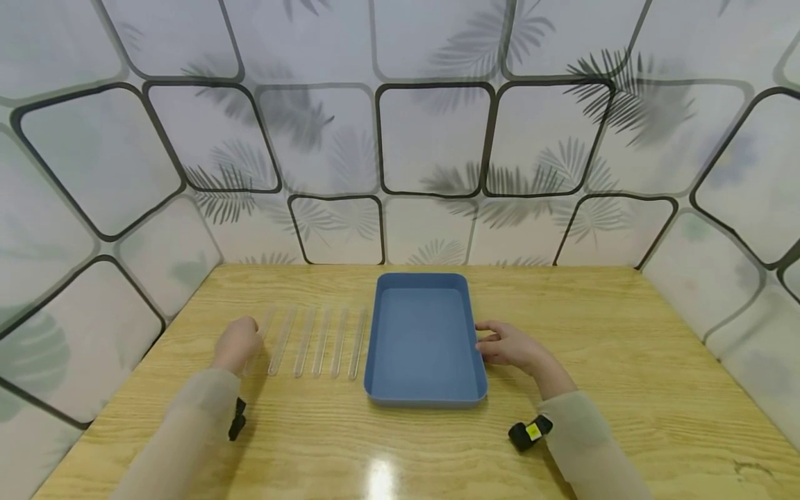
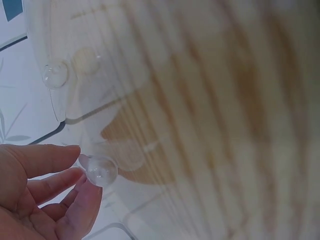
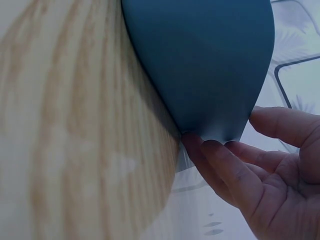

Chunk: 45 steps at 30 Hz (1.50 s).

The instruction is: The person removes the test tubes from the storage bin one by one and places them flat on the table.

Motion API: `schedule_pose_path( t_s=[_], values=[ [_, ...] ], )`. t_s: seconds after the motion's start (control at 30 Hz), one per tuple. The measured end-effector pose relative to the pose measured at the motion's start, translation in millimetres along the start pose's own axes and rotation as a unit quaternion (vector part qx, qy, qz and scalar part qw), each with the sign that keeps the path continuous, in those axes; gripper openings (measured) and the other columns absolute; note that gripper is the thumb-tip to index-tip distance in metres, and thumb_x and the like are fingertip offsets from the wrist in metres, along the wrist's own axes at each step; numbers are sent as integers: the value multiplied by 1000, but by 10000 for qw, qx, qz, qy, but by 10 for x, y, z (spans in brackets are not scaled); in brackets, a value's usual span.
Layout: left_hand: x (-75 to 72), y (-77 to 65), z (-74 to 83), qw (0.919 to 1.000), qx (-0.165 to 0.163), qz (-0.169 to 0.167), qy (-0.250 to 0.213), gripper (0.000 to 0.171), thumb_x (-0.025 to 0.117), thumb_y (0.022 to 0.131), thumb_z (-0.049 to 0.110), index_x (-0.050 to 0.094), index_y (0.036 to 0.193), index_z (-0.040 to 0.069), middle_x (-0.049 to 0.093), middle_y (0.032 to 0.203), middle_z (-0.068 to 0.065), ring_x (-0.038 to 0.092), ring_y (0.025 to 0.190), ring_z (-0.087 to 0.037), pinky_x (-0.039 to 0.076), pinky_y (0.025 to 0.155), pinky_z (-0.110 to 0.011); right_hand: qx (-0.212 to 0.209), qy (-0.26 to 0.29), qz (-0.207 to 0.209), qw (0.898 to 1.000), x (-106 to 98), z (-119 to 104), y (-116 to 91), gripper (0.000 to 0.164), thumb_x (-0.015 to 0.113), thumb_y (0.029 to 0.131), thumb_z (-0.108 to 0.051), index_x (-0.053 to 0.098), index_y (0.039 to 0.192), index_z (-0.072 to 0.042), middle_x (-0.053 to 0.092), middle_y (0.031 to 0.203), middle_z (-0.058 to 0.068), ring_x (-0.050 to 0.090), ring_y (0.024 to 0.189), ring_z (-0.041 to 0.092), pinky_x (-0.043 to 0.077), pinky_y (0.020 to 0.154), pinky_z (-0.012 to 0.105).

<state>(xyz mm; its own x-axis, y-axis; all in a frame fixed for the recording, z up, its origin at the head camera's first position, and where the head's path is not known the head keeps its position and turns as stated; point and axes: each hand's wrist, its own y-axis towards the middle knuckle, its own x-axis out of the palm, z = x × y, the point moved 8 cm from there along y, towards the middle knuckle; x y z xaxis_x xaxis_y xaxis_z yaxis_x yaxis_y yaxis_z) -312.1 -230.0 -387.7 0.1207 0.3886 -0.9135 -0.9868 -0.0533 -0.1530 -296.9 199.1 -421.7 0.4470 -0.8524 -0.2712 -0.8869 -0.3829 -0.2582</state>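
Note:
My left hand (image 1: 237,342) is at the left end of a row of clear test tubes (image 1: 304,344). Its thumb and fingers pinch the leftmost test tube (image 2: 101,171), whose rounded end shows between the fingertips in the left wrist view. Another tube's round end (image 2: 55,75) appears beyond it. To the right of the row sits a shallow blue rectangular tray (image 1: 428,333). My right hand (image 1: 515,349) is at the tray's right side, its relaxed fingertips touching the outer wall and the thumb tip right at the rim in the right wrist view.
Everything lies on a light wood-grain table (image 1: 625,333). A patterned cloth backdrop (image 1: 431,139) stands round the back and sides. Black wrist-worn devices (image 1: 530,432) are at both sleeves.

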Motion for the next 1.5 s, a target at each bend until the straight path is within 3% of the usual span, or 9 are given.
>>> schedule_pose_path(
  t_s=[0.83,1.07,1.3,1.5],
  values=[
    [-34,-47,-23,10000,-47,34,-70,38,40,80,-3,42,115,-18,43,116,-36,44,102,-48,42,79,-53,15,68,2,10000,2,-8,-7,53,48,90,-4,21,133,12,42,119,32,49,106,35,45,84,39],
    [-66,-43,-17,9998,-90,79,-185,39,43,83,0,40,117,-18,43,116,-35,46,99,-47,45,74,-51,25,144,-35,9999,5,0,5,53,47,90,-3,20,133,12,40,121,34,48,107,36,45,85,39],
    [-109,-6,41,9982,181,512,-251,41,47,83,4,41,118,-16,45,115,-33,50,96,-43,46,71,-49,62,86,15,9999,6,18,11,53,48,90,-4,21,133,10,42,120,32,49,106,34,45,84,38],
    [-141,-23,186,9949,426,835,-385,40,46,83,5,42,118,-14,48,111,-31,52,92,-39,47,69,-45,12,-15,11,10000,-14,14,13,54,48,90,-5,21,134,10,41,121,32,49,106,35,45,84,39]
  ],
)
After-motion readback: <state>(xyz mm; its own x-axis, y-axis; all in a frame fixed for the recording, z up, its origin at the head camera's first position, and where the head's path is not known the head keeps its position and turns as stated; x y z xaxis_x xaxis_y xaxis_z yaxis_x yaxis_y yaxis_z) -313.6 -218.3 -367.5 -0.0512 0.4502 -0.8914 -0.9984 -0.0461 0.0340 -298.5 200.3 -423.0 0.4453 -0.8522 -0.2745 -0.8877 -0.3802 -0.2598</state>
